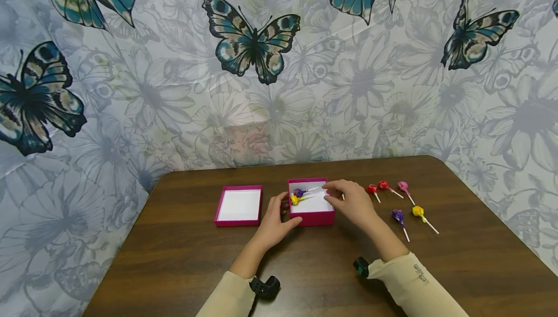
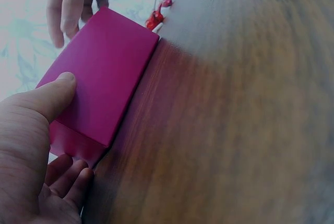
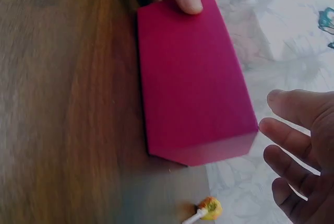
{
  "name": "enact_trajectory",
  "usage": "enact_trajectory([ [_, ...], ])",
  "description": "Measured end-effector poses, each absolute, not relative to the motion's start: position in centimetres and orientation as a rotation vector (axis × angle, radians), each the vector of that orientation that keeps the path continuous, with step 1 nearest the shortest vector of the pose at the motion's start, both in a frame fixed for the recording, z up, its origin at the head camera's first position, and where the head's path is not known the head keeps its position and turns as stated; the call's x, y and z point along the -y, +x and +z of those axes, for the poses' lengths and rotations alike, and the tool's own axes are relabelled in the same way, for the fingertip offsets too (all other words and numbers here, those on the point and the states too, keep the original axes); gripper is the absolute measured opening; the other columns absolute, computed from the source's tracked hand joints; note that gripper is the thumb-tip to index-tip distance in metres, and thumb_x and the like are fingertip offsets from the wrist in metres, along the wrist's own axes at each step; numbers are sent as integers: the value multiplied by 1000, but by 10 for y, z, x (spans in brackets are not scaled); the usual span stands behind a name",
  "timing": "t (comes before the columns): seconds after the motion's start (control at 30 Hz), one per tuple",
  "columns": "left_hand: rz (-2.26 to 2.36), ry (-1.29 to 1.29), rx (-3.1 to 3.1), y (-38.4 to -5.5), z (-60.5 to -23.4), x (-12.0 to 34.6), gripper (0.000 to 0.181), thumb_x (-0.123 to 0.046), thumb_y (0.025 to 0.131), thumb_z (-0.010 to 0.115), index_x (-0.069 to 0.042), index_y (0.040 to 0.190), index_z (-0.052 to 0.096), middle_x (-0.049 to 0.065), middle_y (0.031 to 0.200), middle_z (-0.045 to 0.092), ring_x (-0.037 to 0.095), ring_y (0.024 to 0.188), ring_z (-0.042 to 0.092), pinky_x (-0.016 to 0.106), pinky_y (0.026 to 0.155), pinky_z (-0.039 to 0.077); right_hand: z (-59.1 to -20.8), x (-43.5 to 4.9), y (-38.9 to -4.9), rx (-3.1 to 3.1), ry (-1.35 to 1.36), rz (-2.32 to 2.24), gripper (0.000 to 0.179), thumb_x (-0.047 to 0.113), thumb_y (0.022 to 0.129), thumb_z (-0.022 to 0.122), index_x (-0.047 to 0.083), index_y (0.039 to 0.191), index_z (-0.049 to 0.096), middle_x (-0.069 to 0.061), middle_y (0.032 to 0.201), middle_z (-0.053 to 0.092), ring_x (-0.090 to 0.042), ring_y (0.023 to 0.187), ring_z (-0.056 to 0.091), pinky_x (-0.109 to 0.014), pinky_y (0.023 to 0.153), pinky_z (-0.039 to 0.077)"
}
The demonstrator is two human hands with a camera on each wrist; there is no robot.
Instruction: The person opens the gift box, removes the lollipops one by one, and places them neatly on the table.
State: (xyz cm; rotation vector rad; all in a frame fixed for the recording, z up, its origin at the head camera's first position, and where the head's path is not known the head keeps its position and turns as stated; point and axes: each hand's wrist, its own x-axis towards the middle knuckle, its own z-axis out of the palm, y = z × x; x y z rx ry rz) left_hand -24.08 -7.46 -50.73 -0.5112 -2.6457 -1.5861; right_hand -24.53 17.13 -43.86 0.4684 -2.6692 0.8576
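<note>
A pink box (image 1: pixel 311 218) with a white inside stands on the wooden table. Two lollipops lie in it at its left side, one purple (image 1: pixel 299 193) and one yellow (image 1: pixel 295 200). My left hand (image 1: pixel 273 222) grips the box's near left corner; in the left wrist view its thumb (image 2: pixel 62 85) presses the front wall. Over the box's right edge hovers my right hand (image 1: pixel 350 201), its fingers loosely spread. The right wrist view shows nothing between those fingers (image 3: pixel 287 161). A short white stick shows beside that hand, its other end hidden.
Left of the box lies its pink-rimmed lid (image 1: pixel 239 205), white inside up. To the right are more lollipops: two red, one of them farther back (image 1: pixel 383 185), a pink one (image 1: pixel 403 187), a purple one (image 1: pixel 398 215) and a yellow one (image 1: pixel 418 211). A butterfly-patterned cloth (image 1: pixel 279 113) hangs behind the table.
</note>
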Motion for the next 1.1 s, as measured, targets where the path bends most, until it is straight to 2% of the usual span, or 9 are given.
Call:
enact_trajectory([
  [0.1, -1598, -513, 2642, -240, -507, 75, 79, -32, 89, 76, -10, 151, 32, 13, 140, 43, 26, 127, 51, 44, 108, 48, -439, -163, -248, 2692, 514, 841, 24, 18, 84, 80, 17, 108, 76, 4, 85, 69, -15, 80, 57, -28, 67, 46],
  [0.33, -1607, -520, 2626, -241, -507, 74, 79, -30, 89, 76, -9, 151, 32, 14, 140, 43, 26, 126, 51, 44, 107, 49, -440, -148, -254, 2693, 609, 838, 23, 17, 83, 80, 15, 106, 76, -1, 97, 75, -25, 87, 66, -33, 71, 52],
  [0.63, -1615, -531, 2613, -240, -507, 74, 78, -28, 89, 76, -9, 151, 33, 14, 139, 43, 26, 125, 51, 44, 107, 49, -441, -131, -259, 2759, 674, 741, 23, 23, 85, 79, 17, 106, 76, 2, 99, 76, -17, 85, 68, -32, 70, 55],
  [1.1, -1612, -544, 2618, -240, -508, 75, 77, -30, 89, 75, -10, 151, 32, 14, 139, 42, 27, 126, 51, 44, 107, 49, -443, -116, -273, 2860, 699, 689, 23, 25, 87, 77, 20, 110, 76, 2, 98, 76, -14, 85, 68, -33, 70, 56],
])
